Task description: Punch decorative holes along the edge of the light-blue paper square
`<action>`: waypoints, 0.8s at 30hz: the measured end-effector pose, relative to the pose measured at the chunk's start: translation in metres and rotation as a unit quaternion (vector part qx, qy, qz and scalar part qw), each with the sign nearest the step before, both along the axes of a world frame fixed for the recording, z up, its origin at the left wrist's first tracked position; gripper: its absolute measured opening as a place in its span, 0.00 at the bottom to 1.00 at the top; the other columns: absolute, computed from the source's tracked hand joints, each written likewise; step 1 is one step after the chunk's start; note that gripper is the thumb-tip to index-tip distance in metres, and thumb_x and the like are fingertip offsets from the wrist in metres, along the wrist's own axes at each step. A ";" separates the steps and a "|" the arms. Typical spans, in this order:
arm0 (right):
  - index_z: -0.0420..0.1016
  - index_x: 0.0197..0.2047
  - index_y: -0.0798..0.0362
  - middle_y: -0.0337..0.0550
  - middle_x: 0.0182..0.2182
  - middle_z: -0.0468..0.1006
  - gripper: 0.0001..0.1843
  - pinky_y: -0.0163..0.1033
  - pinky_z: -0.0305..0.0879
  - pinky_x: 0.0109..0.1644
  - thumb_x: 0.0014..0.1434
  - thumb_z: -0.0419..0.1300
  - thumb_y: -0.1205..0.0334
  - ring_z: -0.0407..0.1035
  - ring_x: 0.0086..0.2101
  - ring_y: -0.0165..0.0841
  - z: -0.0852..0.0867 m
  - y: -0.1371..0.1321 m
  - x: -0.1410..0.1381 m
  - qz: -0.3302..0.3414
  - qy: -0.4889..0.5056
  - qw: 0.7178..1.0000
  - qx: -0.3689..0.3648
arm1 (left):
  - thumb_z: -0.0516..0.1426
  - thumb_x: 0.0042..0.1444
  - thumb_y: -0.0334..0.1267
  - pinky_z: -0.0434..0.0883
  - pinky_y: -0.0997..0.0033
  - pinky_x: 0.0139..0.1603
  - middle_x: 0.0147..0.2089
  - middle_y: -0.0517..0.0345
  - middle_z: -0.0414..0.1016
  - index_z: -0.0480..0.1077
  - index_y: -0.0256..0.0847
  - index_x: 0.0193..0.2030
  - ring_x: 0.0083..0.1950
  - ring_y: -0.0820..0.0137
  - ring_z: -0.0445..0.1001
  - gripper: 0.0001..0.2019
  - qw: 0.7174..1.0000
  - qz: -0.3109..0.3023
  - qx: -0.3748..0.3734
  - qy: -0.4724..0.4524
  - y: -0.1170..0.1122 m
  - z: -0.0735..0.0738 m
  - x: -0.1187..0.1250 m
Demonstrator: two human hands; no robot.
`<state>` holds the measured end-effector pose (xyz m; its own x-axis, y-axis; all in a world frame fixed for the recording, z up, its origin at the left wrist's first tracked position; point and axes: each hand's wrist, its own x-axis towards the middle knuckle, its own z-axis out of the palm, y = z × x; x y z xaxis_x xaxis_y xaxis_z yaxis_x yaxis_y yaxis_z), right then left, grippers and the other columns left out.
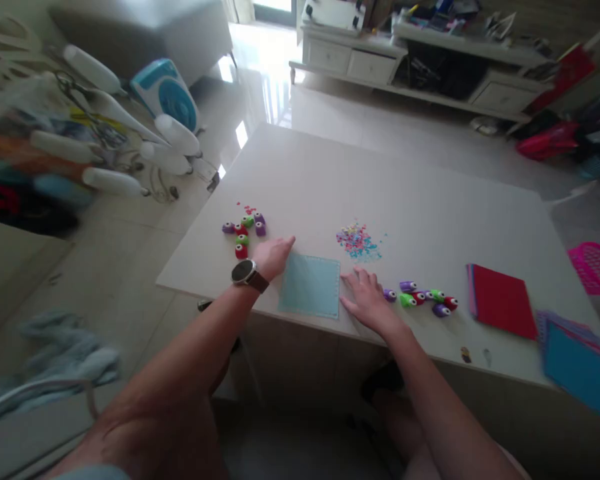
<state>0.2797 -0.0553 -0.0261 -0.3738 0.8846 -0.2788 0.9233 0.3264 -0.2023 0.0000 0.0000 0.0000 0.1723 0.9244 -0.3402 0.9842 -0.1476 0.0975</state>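
Note:
A light blue square sheet [310, 287], with tiny cut-outs along its edges, lies flat on the white table near its front edge. My left hand [274, 258], with a watch [243, 271] on its wrist, rests by the sheet's upper left corner, index finger stretched out and the other fingers partly hidden. At the right edge of the sheet my right hand [367, 295] lies with fingers spread, holding nothing. Several small paper punches [241, 240] in red, green and purple stand left of my left hand. More such punches [420, 298] sit just right of my right hand.
Beyond the sheet lies a pile of coloured paper bits [357, 241]. A stack of red sheets [503, 300] and blue, scallop-edged sheets [575, 363] occupy the table's right end. Two small objects [466, 354] lie near the front edge. A white cabinet [350, 60] stands across the floor.

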 end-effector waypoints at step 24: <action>0.67 0.69 0.47 0.57 0.70 0.58 0.26 0.59 0.63 0.65 0.69 0.59 0.57 0.55 0.66 0.53 0.001 0.000 -0.001 0.000 -0.002 1.000 -0.003 | 0.47 0.64 0.26 0.76 0.64 0.44 0.51 0.43 0.80 0.67 0.40 0.64 0.51 0.57 0.81 0.24 1.000 -0.005 0.003 -0.005 0.001 -0.004 -0.002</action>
